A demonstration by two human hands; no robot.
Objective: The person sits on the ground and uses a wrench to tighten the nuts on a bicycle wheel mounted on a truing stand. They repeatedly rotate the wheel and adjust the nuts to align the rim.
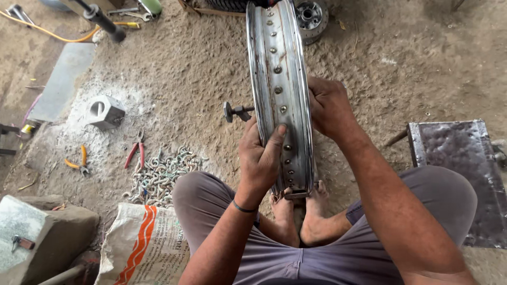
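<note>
A chrome spoked-wheel rim [278,58] stands upright on edge in front of me, its lower end between my bare feet [298,211]. My left hand [259,158] grips the rim's left side, thumb laid across its inner channel with the row of spoke holes. My right hand [328,108] is closed on the rim's right edge, a little higher up. A small dark axle-like piece [236,111] sticks out to the left of the rim, just above my left hand.
On the dirt floor to the left lie a pile of metal hooks [161,177], red-handled pliers [134,154], yellow-handled pliers [78,163] and a grey metal block [105,111]. A printed sack [145,245] lies near my left knee. A dented metal plate [465,169] lies at right.
</note>
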